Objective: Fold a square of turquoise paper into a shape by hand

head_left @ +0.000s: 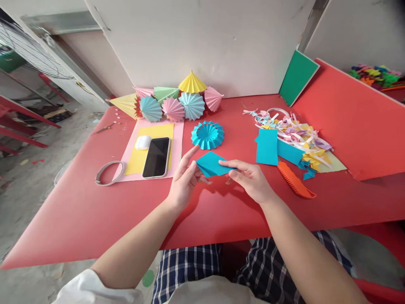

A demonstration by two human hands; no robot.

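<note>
Fingers [202,177] of both hands grasp a folded blue paper [211,164] above the red table [95,211], near a pleated blue rosette [207,134].

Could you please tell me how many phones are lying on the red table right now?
1: the phone lies face up on the yellow sheet, beside the white case, left of both hands.

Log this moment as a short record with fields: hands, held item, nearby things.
left hand: left hand pinches the folded blue paper at its left corner
right hand: right hand holds its right edge
surface: red table
nearby: blue pleated rosette; phone; orange cutter; paper scraps
</note>
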